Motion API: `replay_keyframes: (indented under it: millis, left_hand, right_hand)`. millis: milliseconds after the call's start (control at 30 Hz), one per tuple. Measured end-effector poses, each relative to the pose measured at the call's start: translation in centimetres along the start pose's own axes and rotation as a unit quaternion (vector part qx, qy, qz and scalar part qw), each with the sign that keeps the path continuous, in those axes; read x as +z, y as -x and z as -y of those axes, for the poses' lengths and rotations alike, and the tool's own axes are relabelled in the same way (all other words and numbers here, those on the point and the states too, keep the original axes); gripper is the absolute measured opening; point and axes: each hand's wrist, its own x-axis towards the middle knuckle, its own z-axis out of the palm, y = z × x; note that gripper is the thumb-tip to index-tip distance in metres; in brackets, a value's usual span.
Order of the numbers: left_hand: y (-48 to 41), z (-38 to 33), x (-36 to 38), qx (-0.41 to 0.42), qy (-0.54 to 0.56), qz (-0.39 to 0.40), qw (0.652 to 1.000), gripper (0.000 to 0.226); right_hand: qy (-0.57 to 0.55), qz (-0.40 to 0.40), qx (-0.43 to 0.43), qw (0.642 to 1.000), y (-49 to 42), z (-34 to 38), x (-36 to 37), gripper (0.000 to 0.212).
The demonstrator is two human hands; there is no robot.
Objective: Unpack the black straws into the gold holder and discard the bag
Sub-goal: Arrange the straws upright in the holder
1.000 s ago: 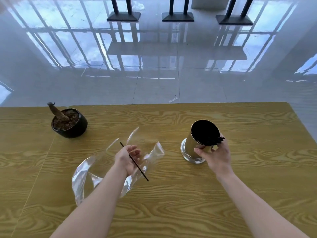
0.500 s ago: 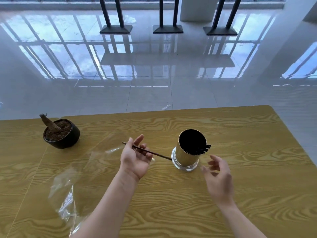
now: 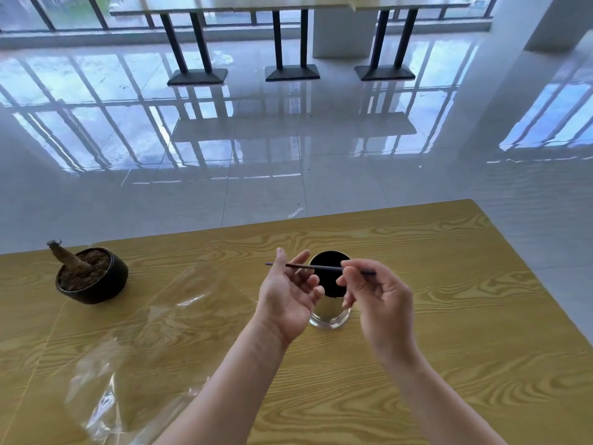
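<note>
Right hand [image 3: 380, 300] pinching straw [image 3: 324, 267], left hand [image 3: 285, 301] masking holder [image 3: 330, 313]; bag [image 3: 144, 335], pot [image 3: 107, 284]

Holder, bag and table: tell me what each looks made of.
Holder: likely metal, polished gold finish; its wall reflects light. Bag: thin clear plastic film, glossy; wood grain shows through, creases catch glare. Table: wood-look top, perhaps laminate; bold yellow grain, slight sheen.

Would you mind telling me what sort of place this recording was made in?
Probably a café or canteen: a row of tables on black pedestal legs by large windows, a glossy tiled floor, and a gold straw holder on the wood-grain table.
</note>
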Motion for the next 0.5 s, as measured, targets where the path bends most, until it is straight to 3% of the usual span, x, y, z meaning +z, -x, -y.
replay_keyframes:
  millis: [100, 167, 233, 333, 433, 500]
  left_hand:
    - [-0.1, -0.3, -1.5, 0.059, -0.121, 0.027, 0.990, 0.042]
    - [-0.3, -0.2, -3.0, 0.155, -0.264, -0.021, 0.952, 0.033]
    - [-0.6, 0.1, -3.9, 0.218, -0.406, -0.075, 0.884, 0.038]
    - [-0.8, 1.0, -3.6, 0.237, -0.545, -0.056, 0.803, 0.056]
    - [-1.2, 1.5, -2.5, 0.258, -0.606, -0.027, 0.752, 0.071]
    - [-1.4, 1.6, -1.9, 0.262, -0.616, -0.019, 0.743, 0.074]
  right_hand:
    - [0.046, -0.065, -0.051, 0.995, -2.7, 1.7, -2.9, 0.008]
    - [0.141, -0.092, -0.085, 0.982, -4.4, 2.4, -5.3, 0.012]
    - [0.235, -0.067, -0.096, 0.965, -5.5, 2.5, -6.6, 0.015]
    - [0.299, 0.017, -0.051, 0.953, -6.0, 1.6, -6.3, 0.016]
    - [0.315, 0.053, -0.027, 0.947, -6.1, 0.3, -5.0, 0.014]
    - [0.323, 0.047, -0.028, 0.945, -6.2, -0.3, -4.6, 0.012]
